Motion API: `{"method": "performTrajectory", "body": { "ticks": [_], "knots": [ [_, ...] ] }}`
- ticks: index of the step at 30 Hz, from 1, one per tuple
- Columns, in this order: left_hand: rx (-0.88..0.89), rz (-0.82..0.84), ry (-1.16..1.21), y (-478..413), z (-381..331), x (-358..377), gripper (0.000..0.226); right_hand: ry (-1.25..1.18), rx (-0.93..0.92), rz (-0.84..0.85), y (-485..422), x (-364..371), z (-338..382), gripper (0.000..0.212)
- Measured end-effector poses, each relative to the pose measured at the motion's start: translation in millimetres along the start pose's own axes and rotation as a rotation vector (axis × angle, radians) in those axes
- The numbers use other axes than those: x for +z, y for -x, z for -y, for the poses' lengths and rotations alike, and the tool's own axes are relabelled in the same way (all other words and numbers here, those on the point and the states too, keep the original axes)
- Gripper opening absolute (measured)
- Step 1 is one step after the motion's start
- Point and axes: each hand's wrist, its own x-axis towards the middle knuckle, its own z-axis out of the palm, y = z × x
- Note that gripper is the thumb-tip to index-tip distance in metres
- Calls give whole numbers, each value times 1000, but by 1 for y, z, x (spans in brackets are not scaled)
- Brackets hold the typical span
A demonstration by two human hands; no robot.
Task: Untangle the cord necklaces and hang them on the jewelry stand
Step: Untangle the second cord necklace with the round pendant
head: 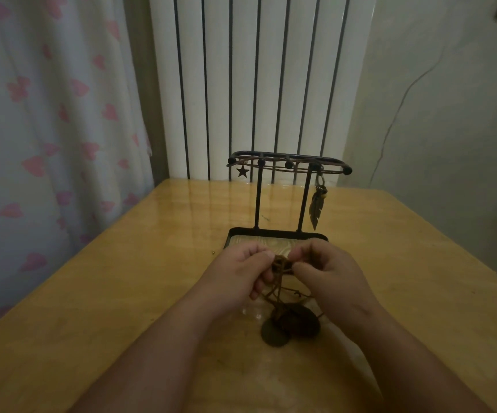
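A knot of brown cord necklaces (280, 263) is held between both hands just above the table, in front of the stand's tray. My left hand (237, 274) pinches the tangle from the left and my right hand (327, 271) pinches it from the right. Cords hang down from the knot to two dark round pendants (289, 324) lying on the table. The black metal jewelry stand (283, 198) rises behind my hands. A star pendant (242, 171) hangs at its left end and a feather pendant (316, 208) at its right, with brown cord draped along the top bar.
The glossy yellow wooden table (158, 278) reaches back to a white ribbed radiator (256, 84). A pale curtain with pink hearts (47, 129) hangs at the left. A plain wall (450, 114) is at the right.
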Motion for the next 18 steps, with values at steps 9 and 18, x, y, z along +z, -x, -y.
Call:
{"method": "performTrajectory", "body": {
  "ticks": [9, 18],
  "knots": [
    [10, 20, -84, 1, 0, 0, 25, 272, -179, -30, 1, 1, 2, 11],
    [-21, 7, -54, 0, -1, 2, 26, -201, 78, 75, 3, 3, 7, 12]
  ]
}}
